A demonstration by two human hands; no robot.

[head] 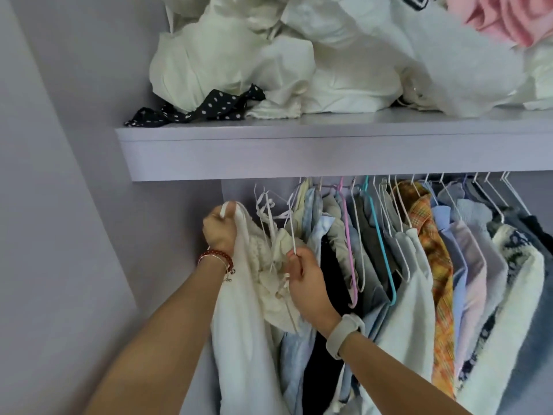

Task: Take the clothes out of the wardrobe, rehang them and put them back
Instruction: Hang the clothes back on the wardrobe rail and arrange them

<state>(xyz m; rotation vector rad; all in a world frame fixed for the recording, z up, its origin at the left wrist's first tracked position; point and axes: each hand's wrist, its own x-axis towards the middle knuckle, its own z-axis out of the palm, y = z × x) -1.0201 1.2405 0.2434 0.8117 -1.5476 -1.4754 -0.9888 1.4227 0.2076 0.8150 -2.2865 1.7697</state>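
At the left end of the wardrobe's hanging space, just under the front edge of the lilac shelf (269, 151), the person works on a white garment (239, 310). The left hand (220, 232) is clenched around the garment's top strap, holding it up near the shelf's underside; a red bead bracelet (215, 257) circles that wrist. The right hand (302, 277) sits lower and to the right, pinching the thin white hanger (291, 235) between thumb and fingers, with a pale wristband (342, 332) on the wrist. Between the two hands bunches a cream ruffled piece (272, 265) with thin white ties, touching both the garment and the right hand. The garment hangs down from the left fist, past the left forearm toward the lower edge of the view.

To the right, the row of hung clothes (419, 265) fills the space under the shelf: pale blue shirts, a pink hanger (348, 250), a teal hanger (381, 250), an orange plaid shirt (434, 250) and a fuzzy white piece at the far right. On top of the shelf lies a heap of white cloth (269, 55), with a black dotted strip (194, 110) near the shelf's left front corner.
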